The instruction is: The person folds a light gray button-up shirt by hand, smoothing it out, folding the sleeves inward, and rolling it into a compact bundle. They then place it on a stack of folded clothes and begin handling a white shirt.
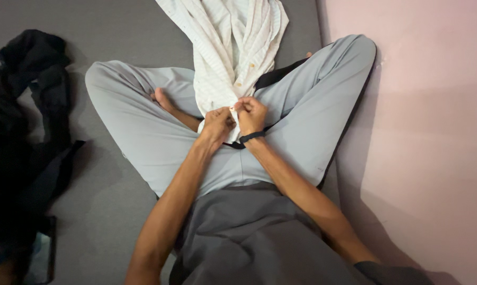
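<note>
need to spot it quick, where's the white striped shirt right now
In the head view the white striped shirt lies top centre, draped over the crossed legs, its lower edge pinched between the left hand and right hand.

Soft cloth nearly everywhere, all of it matt

The white shirt point(225, 47) is thin woven cloth with fine ribbed stripes, creased and limp, with small glossy buttons point(253, 65) that look like plastic; the left hand point(216, 125) and right hand point(251, 115) pinch its hem. The light grey trousers point(302, 121) are smooth, matt fabric with soft folds, and the darker grey top point(249, 237) looks like a slightly heavier, dull cloth. The wristband point(250, 137) is black and matt, perhaps rubber or fabric. The grey floor covering point(106, 31) is flat, felt-like textile. The black clothes point(27, 121) are crumpled, dull cloth. The pink wall point(423, 116) is smooth matt paint
</note>
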